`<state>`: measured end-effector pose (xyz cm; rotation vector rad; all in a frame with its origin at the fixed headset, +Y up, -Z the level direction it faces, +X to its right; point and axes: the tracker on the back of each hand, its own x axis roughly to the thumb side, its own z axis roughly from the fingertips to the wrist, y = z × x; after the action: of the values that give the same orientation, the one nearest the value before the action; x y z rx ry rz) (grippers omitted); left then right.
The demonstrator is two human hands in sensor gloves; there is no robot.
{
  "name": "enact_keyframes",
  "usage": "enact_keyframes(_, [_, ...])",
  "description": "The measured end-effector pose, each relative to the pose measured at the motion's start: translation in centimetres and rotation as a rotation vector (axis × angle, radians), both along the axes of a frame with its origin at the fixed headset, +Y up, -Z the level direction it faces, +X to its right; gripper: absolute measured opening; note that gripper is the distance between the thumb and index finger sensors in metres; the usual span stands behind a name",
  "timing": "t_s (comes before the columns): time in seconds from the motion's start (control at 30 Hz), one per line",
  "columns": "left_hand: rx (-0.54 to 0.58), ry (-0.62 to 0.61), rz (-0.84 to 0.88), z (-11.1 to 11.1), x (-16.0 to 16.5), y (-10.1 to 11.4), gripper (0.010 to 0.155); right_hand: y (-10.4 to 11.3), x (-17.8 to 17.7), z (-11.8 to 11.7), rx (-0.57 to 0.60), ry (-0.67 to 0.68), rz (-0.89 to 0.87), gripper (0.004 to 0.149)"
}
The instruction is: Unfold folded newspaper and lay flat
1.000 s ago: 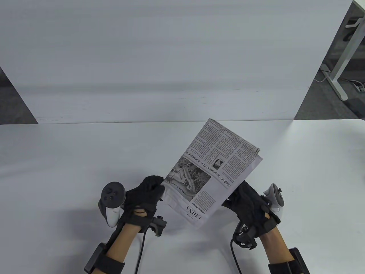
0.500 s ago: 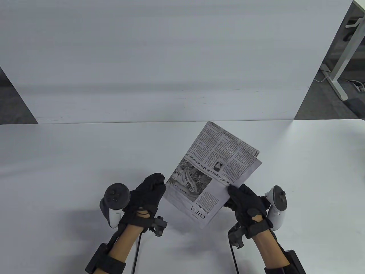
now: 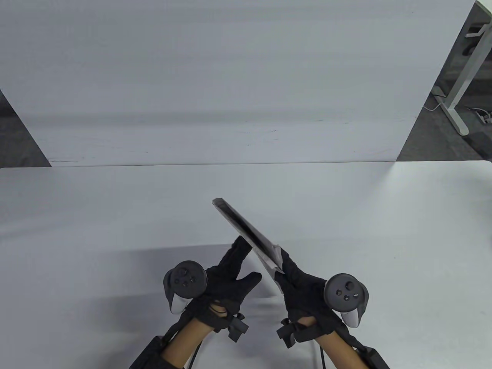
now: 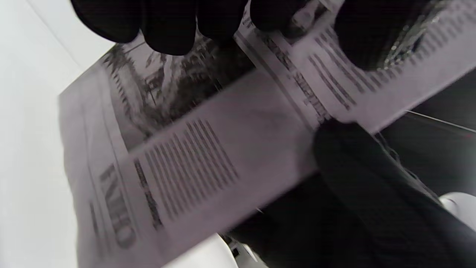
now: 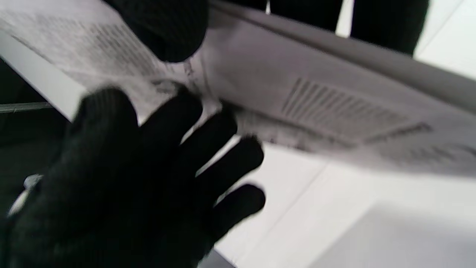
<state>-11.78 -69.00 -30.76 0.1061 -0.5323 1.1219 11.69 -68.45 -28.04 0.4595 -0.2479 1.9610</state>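
Newspaper, folded, is held up off the counter at centre front, turned nearly edge-on to the table view so it reads as a thin dark slanted strip running from upper left to lower right. Print is not legible there.

Right hand grips the paper's near, lower end: thumb on one face, fingers on the other, closed on the sheets. Right wrist view is blurred but shows one gloved fingertip on the printed face of the newspaper.

Left hand is beside the paper on its left, fingers spread, the longest fingers reaching up to the strip's left face. Left wrist view: fingertips hang at the top edge against the printed face of the newspaper, over the photo and columns; whether they press or merely touch, cannot tell. No pinch visible on this side.

A tracker sits on the back of each hand, left tracker and right tracker. White upright board stands behind the counter.
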Motion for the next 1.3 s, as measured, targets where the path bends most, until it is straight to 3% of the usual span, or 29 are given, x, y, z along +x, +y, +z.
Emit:
enact_keyframes(0.1, [-0.012, -0.078, 0.033, 0.1, 0.7, -0.4, 0.083, -0.6, -0.9, -0.1, -0.031, 0.123, 0.021, 0.058])
enact_keyframes(0.37, [-0.028, -0.1, 0.043, 0.3, 1.2, -0.7, 0.088, -1.4, -1.5, -0.3, -0.079, 0.187, 0.055, 0.07])
enact_keyframes(0.47, [-0.024, -0.093, 0.043, 0.2, 1.1, -0.8, 0.084, -1.4, -1.4, -0.3, -0.076, 0.193, 0.064, 0.071])
enact_keyframes(0.63, [-0.084, -0.22, 0.131, -0.2, 1.3, -0.9, 0.078, -1.3, -1.0, -0.5, -0.099, 0.197, 0.01, 0.076])
enact_keyframes(1.0, [-0.16, -0.325, 0.147, -0.2, 1.5, -0.9, 0.07, -1.3, -0.2, -0.8, -0.092, 0.149, -0.006, 0.089])
enact_keyframes(1.07, [-0.146, -0.294, 0.124, -0.2, 1.4, -0.8, 0.067, -1.2, -0.1, -0.8, -0.089, 0.101, -0.007, 0.084])
enact_keyframes(1.23, [-0.147, -0.223, 0.108, -0.5, 0.9, -0.9, 0.061, -1.2, 1.0, -0.8, -0.092, -0.063, -0.076, 0.054])
enact_keyframes(1.3, [-0.149, -0.139, 0.082, -1.1, -0.1, -0.6, 0.056, -1.3, 1.7, -1.1, -0.11, -0.097, -0.115, 0.05])
